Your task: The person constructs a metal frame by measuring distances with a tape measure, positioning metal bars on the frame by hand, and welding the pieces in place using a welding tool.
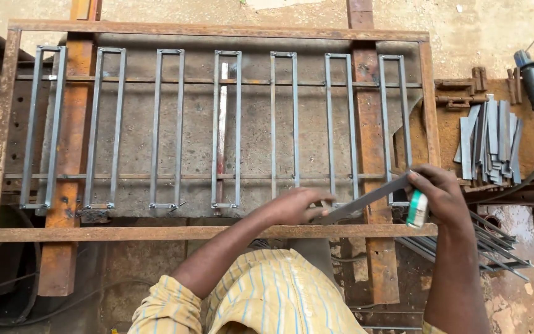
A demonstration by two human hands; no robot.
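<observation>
The left hand (295, 207) and right hand (437, 192) grip the ends of a flat metal strip (366, 199) over the rusty frame (217, 233); the right also holds a small white-green tube (416, 210).

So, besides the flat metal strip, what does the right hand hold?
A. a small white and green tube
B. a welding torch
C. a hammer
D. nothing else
A: the right hand grips a small white and green tube along with the end of the flat metal strip.
</observation>
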